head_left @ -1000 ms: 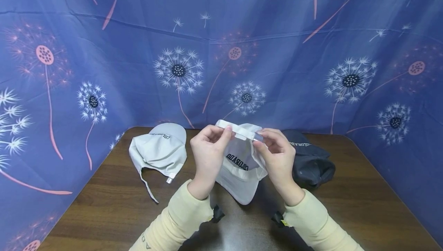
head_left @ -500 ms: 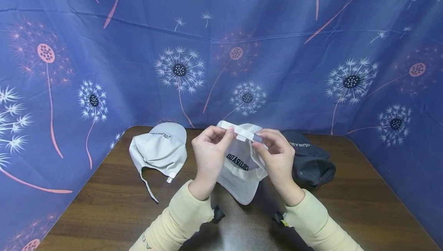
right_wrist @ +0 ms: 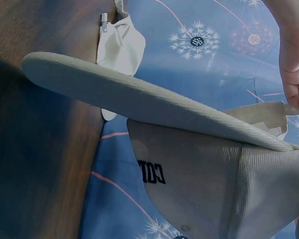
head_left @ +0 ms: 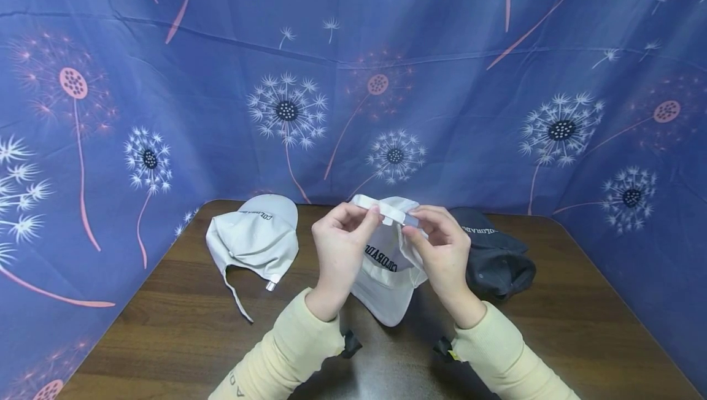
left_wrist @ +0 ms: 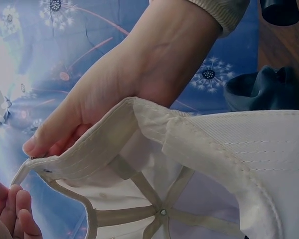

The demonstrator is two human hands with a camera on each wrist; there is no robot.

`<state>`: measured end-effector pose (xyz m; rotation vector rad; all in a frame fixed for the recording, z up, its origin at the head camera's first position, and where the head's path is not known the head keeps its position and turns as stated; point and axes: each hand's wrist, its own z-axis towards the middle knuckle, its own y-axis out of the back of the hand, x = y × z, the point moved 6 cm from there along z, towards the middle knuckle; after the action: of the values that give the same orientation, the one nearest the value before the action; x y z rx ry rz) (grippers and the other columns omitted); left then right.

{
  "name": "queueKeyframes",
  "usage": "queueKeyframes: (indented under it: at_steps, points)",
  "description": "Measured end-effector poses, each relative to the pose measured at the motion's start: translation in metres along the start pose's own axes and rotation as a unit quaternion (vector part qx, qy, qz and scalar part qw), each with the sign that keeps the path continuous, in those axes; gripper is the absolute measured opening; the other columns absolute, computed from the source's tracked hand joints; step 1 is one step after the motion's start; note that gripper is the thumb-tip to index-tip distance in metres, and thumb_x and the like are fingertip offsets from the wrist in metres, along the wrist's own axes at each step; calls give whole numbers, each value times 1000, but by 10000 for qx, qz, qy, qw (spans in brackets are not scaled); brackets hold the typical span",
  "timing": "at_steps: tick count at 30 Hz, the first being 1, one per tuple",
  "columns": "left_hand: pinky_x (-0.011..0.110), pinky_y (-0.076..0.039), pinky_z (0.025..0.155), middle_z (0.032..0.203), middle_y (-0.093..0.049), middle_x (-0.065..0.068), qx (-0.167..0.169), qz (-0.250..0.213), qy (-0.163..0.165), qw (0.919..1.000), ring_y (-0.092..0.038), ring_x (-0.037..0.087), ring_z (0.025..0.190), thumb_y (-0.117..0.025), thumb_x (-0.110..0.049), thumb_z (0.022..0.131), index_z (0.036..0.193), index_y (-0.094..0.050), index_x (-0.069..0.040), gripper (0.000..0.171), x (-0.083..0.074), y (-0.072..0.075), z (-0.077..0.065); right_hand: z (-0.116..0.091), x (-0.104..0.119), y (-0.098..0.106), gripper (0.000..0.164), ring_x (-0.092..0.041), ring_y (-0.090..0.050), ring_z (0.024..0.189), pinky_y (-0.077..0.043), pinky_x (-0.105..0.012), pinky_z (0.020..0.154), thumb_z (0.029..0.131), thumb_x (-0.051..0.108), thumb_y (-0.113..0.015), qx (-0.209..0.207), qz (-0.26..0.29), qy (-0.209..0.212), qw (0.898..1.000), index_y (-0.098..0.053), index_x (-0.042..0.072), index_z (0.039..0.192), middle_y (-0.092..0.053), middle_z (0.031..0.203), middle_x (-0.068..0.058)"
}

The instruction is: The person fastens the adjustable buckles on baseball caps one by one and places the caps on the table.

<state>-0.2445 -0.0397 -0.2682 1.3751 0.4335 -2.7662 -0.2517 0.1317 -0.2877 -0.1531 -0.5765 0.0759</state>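
Observation:
A cream baseball cap with dark COLORADO lettering hangs over the table, crown up and brim toward me. My left hand pinches its light back strap between thumb and fingers. At the strap's other end, my right hand pinches near the silver buckle, partly covered by the fingers. The left wrist view shows the inside of the cap, its sweatband and taped seams, with the right hand at the opening. In the right wrist view the brim crosses the middle.
A second cream cap lies on the left of the brown table, its strap loose from its buckle. A dark cap lies on the right. Behind hangs a blue dandelion-print cloth.
My left hand has slid slightly right, closer to the buckle and my right hand. The right hand stays nearly where it was. The caps on the table have not moved.

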Motion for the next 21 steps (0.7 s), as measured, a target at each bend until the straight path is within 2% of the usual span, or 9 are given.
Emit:
queueKeyframes:
  at_steps: [3,8,16,21]
  points:
    - [23,-54,59,71,-69,17,45,65,6,10000,-67,19,62,-74,-9,81,75,-67,3,15,0,-1,-1,0,0,0,21,-20,-61,86,-52,-24,75,76,-5,-74,-9,-48,-13,10000,-66,-10,94,-64,96,-15]
    - [22,-52,59,71,-69,16,79,143,19,9999,-65,13,62,-74,-10,81,76,-69,2,14,2,-4,-3,0,-1,-1,20,-18,-61,86,-52,-24,75,76,-6,-74,-8,-63,-36,10000,-65,-11,94,-64,96,-15]
    - [23,-52,58,70,-69,17,218,-40,100,9997,-66,17,61,-74,-8,80,75,-68,4,14,6,-10,-8,-1,-2,-2,20,-21,-60,89,-51,-20,72,75,-6,-74,31,-93,-53,9999,-66,-10,94,-64,96,-14]
    - [21,-50,55,69,-69,15,223,125,120,9996,-62,11,58,-74,-10,80,76,-70,2,13,7,-11,-9,0,-2,-3,20,-20,-59,91,-50,-21,74,75,-6,-74,20,-64,-13,10000,-66,-10,93,-64,96,-14]
